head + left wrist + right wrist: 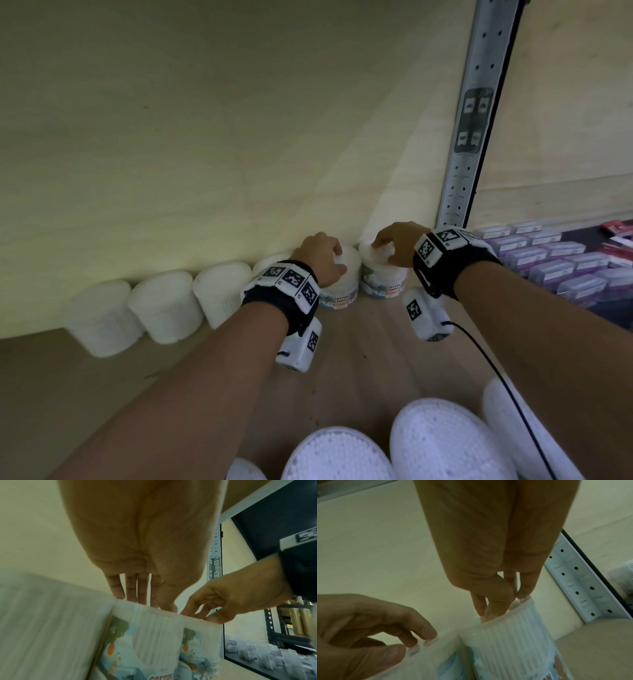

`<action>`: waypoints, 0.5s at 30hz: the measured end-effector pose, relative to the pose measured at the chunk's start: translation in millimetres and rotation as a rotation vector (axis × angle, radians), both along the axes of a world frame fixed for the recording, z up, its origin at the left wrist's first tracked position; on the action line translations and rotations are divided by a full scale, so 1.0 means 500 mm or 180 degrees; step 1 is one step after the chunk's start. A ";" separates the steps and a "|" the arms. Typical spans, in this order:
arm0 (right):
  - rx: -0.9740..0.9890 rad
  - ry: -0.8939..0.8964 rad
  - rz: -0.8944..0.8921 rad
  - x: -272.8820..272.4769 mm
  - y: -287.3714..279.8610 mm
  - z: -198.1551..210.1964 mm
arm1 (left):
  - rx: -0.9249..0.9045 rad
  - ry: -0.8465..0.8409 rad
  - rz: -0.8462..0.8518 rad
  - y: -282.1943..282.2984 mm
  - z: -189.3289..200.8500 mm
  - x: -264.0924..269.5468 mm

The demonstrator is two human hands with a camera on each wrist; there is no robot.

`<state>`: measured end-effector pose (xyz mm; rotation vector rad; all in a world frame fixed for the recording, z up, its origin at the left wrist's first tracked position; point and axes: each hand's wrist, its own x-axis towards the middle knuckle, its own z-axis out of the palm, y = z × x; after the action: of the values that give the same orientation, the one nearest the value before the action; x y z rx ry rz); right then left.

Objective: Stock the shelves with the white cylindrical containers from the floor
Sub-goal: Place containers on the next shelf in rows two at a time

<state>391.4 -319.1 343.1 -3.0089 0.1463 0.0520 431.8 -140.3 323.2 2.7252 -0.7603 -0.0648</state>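
Note:
Two white cylindrical cotton-bud containers with blue picture labels stand side by side at the back of the wooden shelf (359, 346). My left hand (337, 262) grips the lid of the left container (342, 291) from above, fingers at the far rim and thumb at the near rim. My right hand (383, 253) grips the top of the right container (383, 277) the same way. The left wrist view shows my left hand (150, 603) on the left container (154, 635). In the right wrist view, my right hand (498, 608) has bunched fingertips on the right container (508, 642).
Several plain white containers (164, 305) line the back wall to the left. Three more white containers (442, 438) sit close below me. A perforated metal upright (469, 137) stands right of the hands, with purple boxes (548, 260) on the neighbouring shelf beyond it.

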 end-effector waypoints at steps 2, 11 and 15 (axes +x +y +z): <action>-0.0018 0.0002 0.0016 0.000 0.001 0.001 | -0.0115 -0.0029 0.0029 0.000 0.000 0.000; -0.0183 0.0195 0.0089 0.013 -0.001 0.008 | 0.0026 -0.0048 0.0000 -0.008 0.016 -0.008; -0.0259 0.0313 0.0117 0.019 -0.002 0.010 | 0.0127 -0.0032 -0.0017 -0.010 0.020 -0.009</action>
<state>401.1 -320.3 348.1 -3.0912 0.1049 0.2026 427.1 -145.1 333.1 2.7631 -0.7769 -0.0682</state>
